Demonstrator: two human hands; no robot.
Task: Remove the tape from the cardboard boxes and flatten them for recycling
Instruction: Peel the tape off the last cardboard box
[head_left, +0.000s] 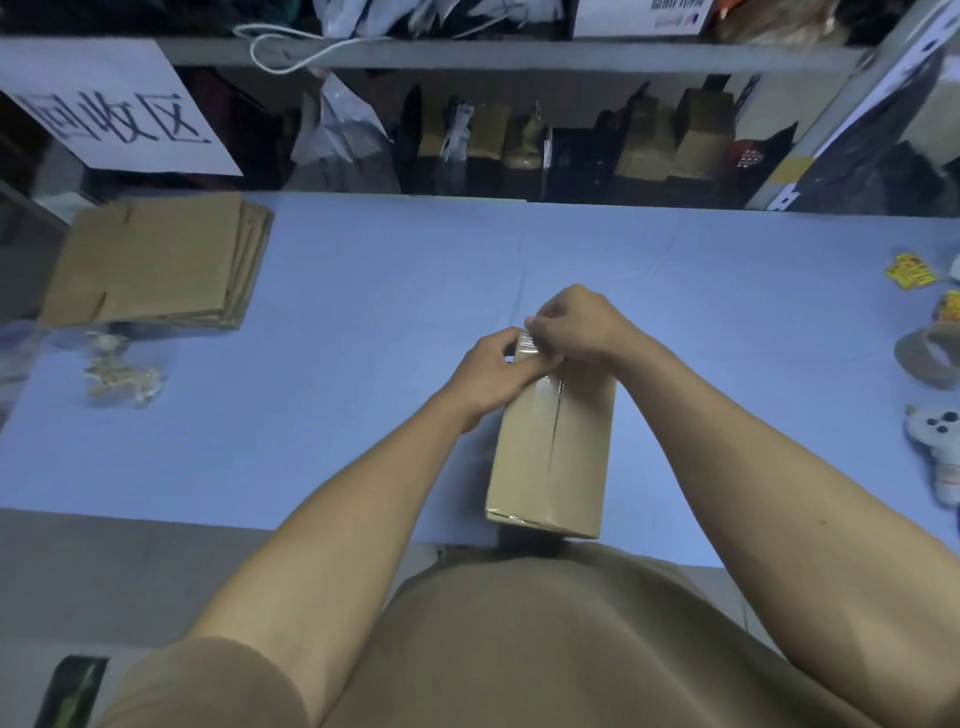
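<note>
A closed cardboard box lies lengthwise on the blue table, its near end at the table's front edge, just before the person's body. Clear tape runs along the top seam and over the far end, where a short glossy strip is lifted off the cardboard.

Both hands meet at that far end. The right hand has its fingers curled and pinches the raised end of the tape between thumb and fingertips. The left hand is curled round the box's far left corner, bracing it against the pull.

The step in hand looks like the start of the tape removal on this box: the end is freed, but most of the strip still lies flat along the seam. The next move probably calls for a steady pull back along the seam toward the near end, kept low so the tape comes off in one piece rather than tearing, with the left hand holding the box down. Tape also shows at the near bottom edge, so more may need stripping before the flaps can open and the box fold flat.

Further out at the far left a stack of flattened boxes lies on the table, with crumpled tape just in front of it. A tape roll sits at the right edge.
</note>
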